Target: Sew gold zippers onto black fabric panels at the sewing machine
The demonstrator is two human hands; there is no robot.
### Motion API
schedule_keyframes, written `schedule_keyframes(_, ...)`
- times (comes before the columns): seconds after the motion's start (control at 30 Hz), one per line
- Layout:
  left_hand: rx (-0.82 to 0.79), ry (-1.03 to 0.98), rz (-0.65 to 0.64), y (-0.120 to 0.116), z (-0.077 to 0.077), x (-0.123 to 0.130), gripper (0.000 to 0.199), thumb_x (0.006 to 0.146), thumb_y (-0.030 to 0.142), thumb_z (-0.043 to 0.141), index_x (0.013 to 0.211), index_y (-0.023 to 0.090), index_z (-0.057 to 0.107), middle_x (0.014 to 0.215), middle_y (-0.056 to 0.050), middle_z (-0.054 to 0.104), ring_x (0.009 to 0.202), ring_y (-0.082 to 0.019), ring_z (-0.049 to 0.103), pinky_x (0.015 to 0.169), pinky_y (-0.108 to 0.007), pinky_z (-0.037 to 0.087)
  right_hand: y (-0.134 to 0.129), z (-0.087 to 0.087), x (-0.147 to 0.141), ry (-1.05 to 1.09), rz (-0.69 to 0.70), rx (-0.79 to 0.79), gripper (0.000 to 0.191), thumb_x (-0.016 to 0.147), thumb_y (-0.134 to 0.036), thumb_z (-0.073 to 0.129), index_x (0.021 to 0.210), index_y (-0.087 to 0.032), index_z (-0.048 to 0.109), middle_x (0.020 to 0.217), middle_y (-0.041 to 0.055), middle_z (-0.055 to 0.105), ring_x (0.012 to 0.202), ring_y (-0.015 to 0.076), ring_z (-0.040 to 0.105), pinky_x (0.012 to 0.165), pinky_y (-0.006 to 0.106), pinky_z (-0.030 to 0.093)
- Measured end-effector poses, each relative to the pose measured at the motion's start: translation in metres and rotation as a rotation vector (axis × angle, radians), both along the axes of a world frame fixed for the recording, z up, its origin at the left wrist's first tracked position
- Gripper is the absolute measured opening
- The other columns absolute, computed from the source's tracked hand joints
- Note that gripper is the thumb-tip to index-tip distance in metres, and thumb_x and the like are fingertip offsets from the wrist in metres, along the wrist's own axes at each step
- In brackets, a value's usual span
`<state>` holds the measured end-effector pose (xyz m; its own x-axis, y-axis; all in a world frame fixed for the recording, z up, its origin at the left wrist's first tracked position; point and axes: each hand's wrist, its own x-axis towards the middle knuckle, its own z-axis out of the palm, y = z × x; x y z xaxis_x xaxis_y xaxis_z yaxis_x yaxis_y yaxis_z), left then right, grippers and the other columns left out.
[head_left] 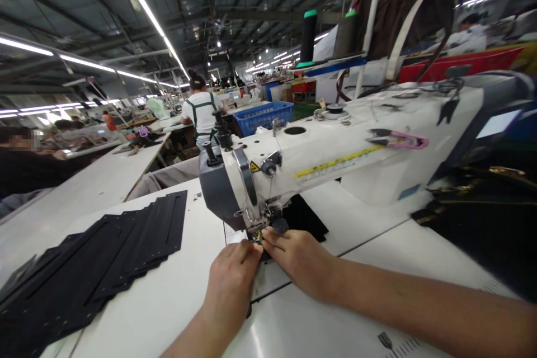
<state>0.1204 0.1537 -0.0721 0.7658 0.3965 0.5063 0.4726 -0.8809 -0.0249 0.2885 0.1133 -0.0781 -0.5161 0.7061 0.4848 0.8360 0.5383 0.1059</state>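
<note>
A white sewing machine [335, 140] stands on the white table, its needle area just beyond my hands. Under its arm lies a black fabric piece [306, 218], partly hidden by the machine head and my right hand. My left hand [235, 268] rests at the near left of the presser foot, fingers bent together on the edge of the black piece. My right hand [300, 257] is right beside it, its closed fingertips pressing the same piece close to the foot. The fingertips of both hands nearly touch.
Overlapping black panels [126, 246] fan out on the table at left. Pink-handled snips [398, 139] lie on the machine arm. Dark material [482, 224] is heaped at right. Behind are a blue basket [264, 117], thread cones [308, 39] and a person in white [201, 109].
</note>
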Motion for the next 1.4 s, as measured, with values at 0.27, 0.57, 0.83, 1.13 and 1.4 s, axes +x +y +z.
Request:
schedule_keyframes(0.27, 0.002, -0.076, -0.017, -0.012, -0.004, -0.015, 0.022, 0.085, 0.014, 0.042, 0.096, 0.016, 0.061, 0.099, -0.01, 0.067, 0.096, -0.025, 0.061, 0.085, -0.049, 0.048, -0.014, -0.013, 0.004, 0.194, 0.024, 0.015, 0.025, 0.083, -0.011, 0.051, 0.105, -0.002, 0.06, 0.109, 0.0186, 0.06, 0.102, 0.0233, 0.057, 0.09, 0.034, 0.047)
schedule_keyframes(0.57, -0.029, 0.022, -0.109, 0.0, -0.001, -0.011, 0.025, 0.085, 0.009, 0.04, 0.092, 0.013, 0.063, 0.102, -0.012, 0.066, 0.099, -0.023, 0.06, 0.091, -0.045, 0.046, -0.006, -0.008, 0.004, 0.112, 0.034, 0.077, 0.024, 0.087, -0.009, 0.042, 0.096, -0.003, 0.063, 0.1, 0.0164, 0.065, 0.094, 0.0208, 0.061, 0.084, 0.029, 0.051)
schedule_keyframes(0.83, -0.002, 0.003, -0.106, 0.015, -0.004, -0.008, 0.023, 0.089, 0.016, 0.04, 0.088, 0.015, 0.063, 0.098, -0.008, 0.068, 0.097, -0.02, 0.061, 0.088, -0.04, 0.048, 0.004, -0.003, 0.007, 0.12, 0.035, 0.037, 0.025, 0.088, -0.008, 0.038, 0.091, -0.008, 0.062, 0.1, 0.0142, 0.064, 0.082, 0.0167, 0.063, 0.07, 0.024, 0.053)
schedule_keyframes(1.13, -0.021, -0.018, -0.105, 0.019, -0.007, -0.006, 0.023, 0.089, 0.017, 0.04, 0.088, 0.017, 0.063, 0.098, -0.007, 0.067, 0.097, -0.019, 0.061, 0.088, -0.039, 0.048, 0.009, -0.004, 0.006, 0.104, 0.013, -0.01, 0.018, 0.084, -0.007, 0.045, 0.087, -0.013, 0.062, 0.097, 0.0109, 0.065, 0.085, 0.0187, 0.062, 0.07, 0.027, 0.053)
schedule_keyframes(1.4, -0.009, -0.045, -0.083, 0.021, -0.009, -0.007, 0.021, 0.089, 0.016, 0.042, 0.083, 0.015, 0.062, 0.094, -0.007, 0.068, 0.093, -0.02, 0.062, 0.085, -0.038, 0.048, 0.011, -0.005, 0.007, 0.135, 0.051, 0.016, 0.017, 0.083, -0.006, 0.046, 0.088, -0.011, 0.062, 0.093, 0.0121, 0.066, 0.084, 0.0209, 0.063, 0.068, 0.029, 0.054)
